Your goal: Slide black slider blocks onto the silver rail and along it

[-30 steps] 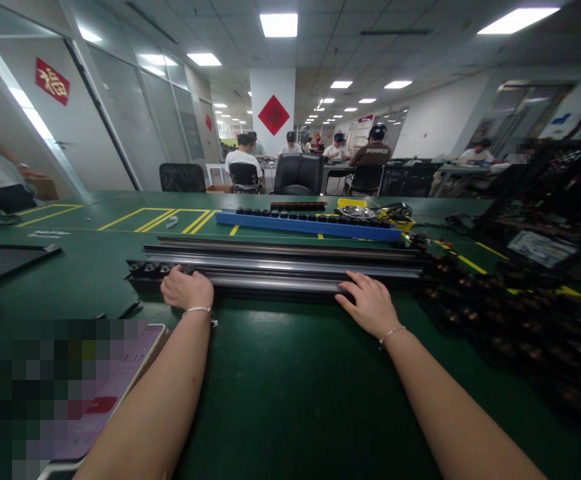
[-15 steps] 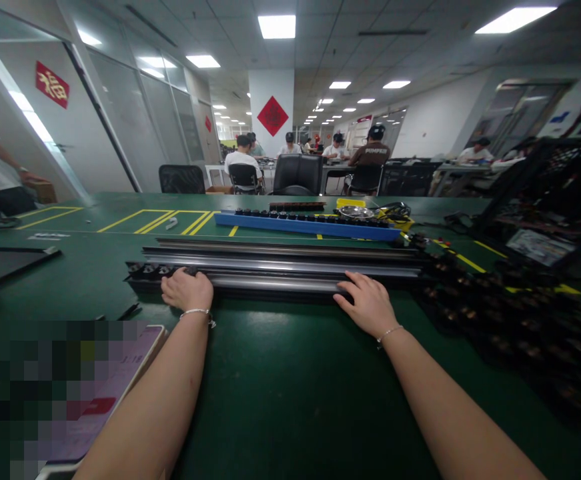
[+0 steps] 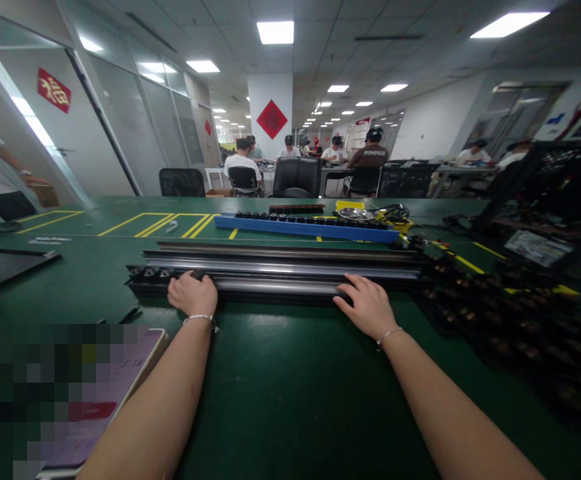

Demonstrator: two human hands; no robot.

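Note:
Long dark metal rails (image 3: 280,287) lie side by side across the green table. Several small black parts (image 3: 153,273) sit in a row in the left end of the nearest rail. Just right of that row, my left hand (image 3: 193,293) has its fingers closed round another small black part (image 3: 198,274), mostly hidden behind the fingers. My right hand (image 3: 369,307) rests on the right portion of the same rail, fingers spread and holding nothing.
A large heap of small black parts (image 3: 490,320) spreads on the right. Behind the rails stands a blue tray (image 3: 310,229) with more black parts, near a metal dish (image 3: 355,214). A phone (image 3: 120,393), partly pixelated, lies front left. Another person's arm (image 3: 7,157) shows far left.
My left hand has shifted slightly right along the rail. My right hand stays almost where it was on the rail.

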